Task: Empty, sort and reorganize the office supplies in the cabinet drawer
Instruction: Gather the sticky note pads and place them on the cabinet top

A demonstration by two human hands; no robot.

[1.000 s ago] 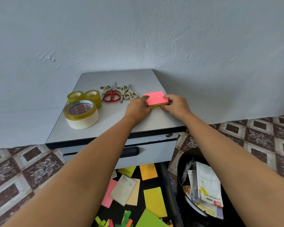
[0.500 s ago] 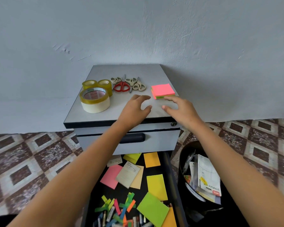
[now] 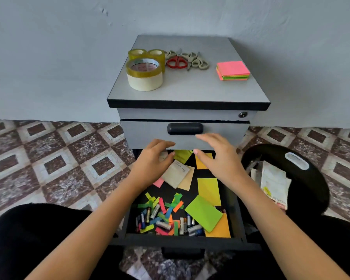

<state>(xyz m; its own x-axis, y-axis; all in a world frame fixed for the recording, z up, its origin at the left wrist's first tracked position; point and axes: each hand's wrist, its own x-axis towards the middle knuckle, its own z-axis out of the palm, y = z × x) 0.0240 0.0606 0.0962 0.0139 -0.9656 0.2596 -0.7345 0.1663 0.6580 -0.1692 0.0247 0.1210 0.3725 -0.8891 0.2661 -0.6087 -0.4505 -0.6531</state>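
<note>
Grey laminate tops the cabinet point(image 3: 190, 91), which stands against a pale wall on a patterned tile floor; its upper drawer front is closed, with a dark handle point(image 3: 185, 128) at its centre. Below it the black drawer point(image 3: 182, 240) is pulled fully out toward the person. A black bin point(image 3: 319, 178) sits just beside the drawer's right wall, holding crumpled papers point(image 3: 273, 182). The left hand point(image 3: 152, 160) and the right hand point(image 3: 218, 158) hover side by side over the back edge of the drawer, just under the closed front, fingers loosely curved and grasping nothing; I cannot tell whether the left thumb touches the white slip point(image 3: 175, 174) beneath it. On the cabinet top, near the left edge, a clear tape roll point(image 3: 144, 67) sits stacked on a cream masking tape roll point(image 3: 144, 82), with two small yellowish rolls point(image 3: 146, 53) just behind. A stack of neon sticky notes point(image 3: 232, 70), pink on top, lies near the right edge. Between them, toward the back, a red-handled pair of scissors point(image 3: 176, 62) lies among grey-handled pairs point(image 3: 198, 62). Inside the drawer, a green note point(image 3: 203, 215), a yellow note point(image 3: 209, 190) and an orange note point(image 3: 220, 229) lie along the right wall. Batteries point(image 3: 182, 225) and coloured paper strips point(image 3: 166, 205) are scattered together at the front left corner.
</note>
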